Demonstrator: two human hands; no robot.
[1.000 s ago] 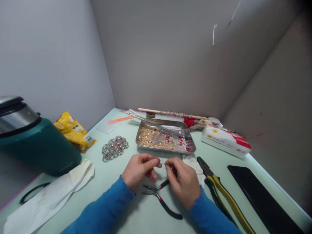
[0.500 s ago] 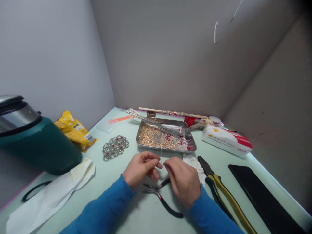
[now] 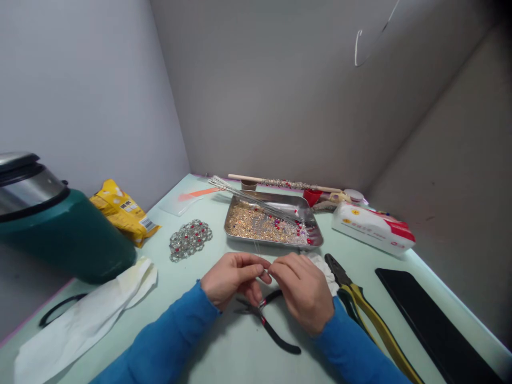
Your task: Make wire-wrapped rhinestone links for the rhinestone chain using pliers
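Observation:
My left hand [image 3: 234, 274] and my right hand [image 3: 303, 290] meet in front of the metal tray [image 3: 275, 245], their fingertips pinched close together. Between them is a thin wire [image 3: 257, 247], its fine ends rising toward the tray. The piece at the fingertips is tiny and mostly covered by the fingers. Below the hands, small black-handled pliers [image 3: 276, 337] lie on the table with jaws pointing left. Gold, clear and red beads [image 3: 254, 221] fill the tray, and a bundle of straight wires [image 3: 240, 194] rests across it.
A flat beaded wire piece [image 3: 191, 240] lies left of the tray. Large yellow-green pliers [image 3: 362, 312], a black slab [image 3: 428, 325] and a tissue pack [image 3: 372, 228] are on the right. A green bottle [image 3: 60, 234], yellow packet [image 3: 125, 212] and white tissue [image 3: 86, 320] stand or lie left.
My right hand has come closer to my left, so the fingertips now nearly touch. The wire ends above the fingers have shifted and sit closer together.

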